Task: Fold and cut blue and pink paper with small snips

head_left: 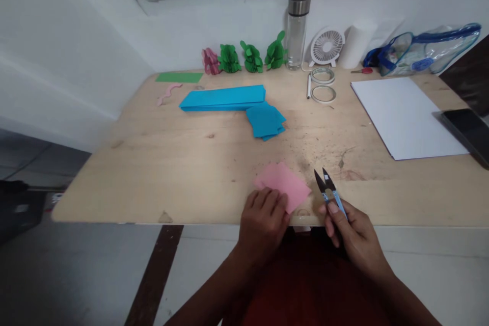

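Note:
A pink square of paper lies near the table's front edge, turned with a corner toward my right hand. My left hand grips its near left part, the fingers curled together over the top; the thumb is mostly hidden. In my right hand is a pair of thread snips with light blue handles, held between thumb and fingers. Their dark blades point away from me and stand apart, a little to the right of the paper, with nothing between them.
Blue paper strips and blue paper squares lie mid-table. Behind them stand green paper shapes, a glass bottle and a small fan. Tape rolls, white sheets and a phone are on the right.

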`<action>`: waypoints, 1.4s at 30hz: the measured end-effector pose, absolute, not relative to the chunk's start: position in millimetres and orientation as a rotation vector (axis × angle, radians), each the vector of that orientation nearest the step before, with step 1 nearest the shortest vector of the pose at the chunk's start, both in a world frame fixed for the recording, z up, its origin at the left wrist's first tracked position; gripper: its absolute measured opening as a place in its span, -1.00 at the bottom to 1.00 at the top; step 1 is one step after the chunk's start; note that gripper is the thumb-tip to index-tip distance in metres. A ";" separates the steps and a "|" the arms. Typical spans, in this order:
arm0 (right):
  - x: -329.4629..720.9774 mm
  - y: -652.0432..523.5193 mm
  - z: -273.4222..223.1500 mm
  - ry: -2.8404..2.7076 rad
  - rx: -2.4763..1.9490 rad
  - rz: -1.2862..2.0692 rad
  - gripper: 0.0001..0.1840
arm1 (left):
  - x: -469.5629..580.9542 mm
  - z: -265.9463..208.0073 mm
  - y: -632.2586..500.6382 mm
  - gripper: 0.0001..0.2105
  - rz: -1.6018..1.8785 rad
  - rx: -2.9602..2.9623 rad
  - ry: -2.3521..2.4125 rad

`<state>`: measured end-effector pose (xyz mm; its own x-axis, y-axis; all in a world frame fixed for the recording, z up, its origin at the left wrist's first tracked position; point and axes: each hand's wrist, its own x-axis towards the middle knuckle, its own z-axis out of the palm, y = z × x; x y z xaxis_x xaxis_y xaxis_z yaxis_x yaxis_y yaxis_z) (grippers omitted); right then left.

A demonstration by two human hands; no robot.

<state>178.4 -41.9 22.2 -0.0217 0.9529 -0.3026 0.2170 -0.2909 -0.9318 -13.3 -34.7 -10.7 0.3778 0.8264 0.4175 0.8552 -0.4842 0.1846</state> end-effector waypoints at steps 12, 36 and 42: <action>177.1 -28.0 15.5 -1.278 -1.519 1.446 -0.58 | -5.3 -2.6 -29.2 -0.84 -1.065 -2.478 -1.634; 165.8 2.3 10.4 -1.137 -1.389 1.566 -0.50 | -45.7 -12.3 -8.3 -0.76 -0.545 -2.840 -1.149; 160.3 15.2 5.7 -1.124 -1.361 1.578 -0.50 | -63.8 -5.6 13.9 -0.84 -0.421 -2.876 -0.862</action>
